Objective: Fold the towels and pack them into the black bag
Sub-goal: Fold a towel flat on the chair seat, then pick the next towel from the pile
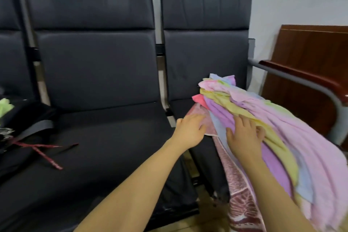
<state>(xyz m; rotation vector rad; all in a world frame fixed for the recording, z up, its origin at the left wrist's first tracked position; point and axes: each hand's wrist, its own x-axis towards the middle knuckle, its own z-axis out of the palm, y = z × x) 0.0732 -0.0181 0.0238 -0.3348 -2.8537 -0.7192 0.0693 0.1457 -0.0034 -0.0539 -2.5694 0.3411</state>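
A heap of pastel towels [293, 130], pink, purple, yellow and blue, lies on the right-hand black seat and spills over its front edge. Under them a pink-and-maroon patterned towel [239, 192] hangs down. My left hand [190, 132] rests on the left edge of that patterned towel, fingers reaching onto it. My right hand [244, 135] lies spread on the purple towel, fingertips touching the yellow one. The black bag [24, 118] sits on the far-left seat with a green towel [5, 106] sticking out of it.
A row of black padded seats [98, 137] runs along a grey wall. A dark red strap [43, 153] from the bag trails over the middle seat. A grey metal armrest with a wooden top [308, 79] and a brown wooden panel [310, 66] stand at the right.
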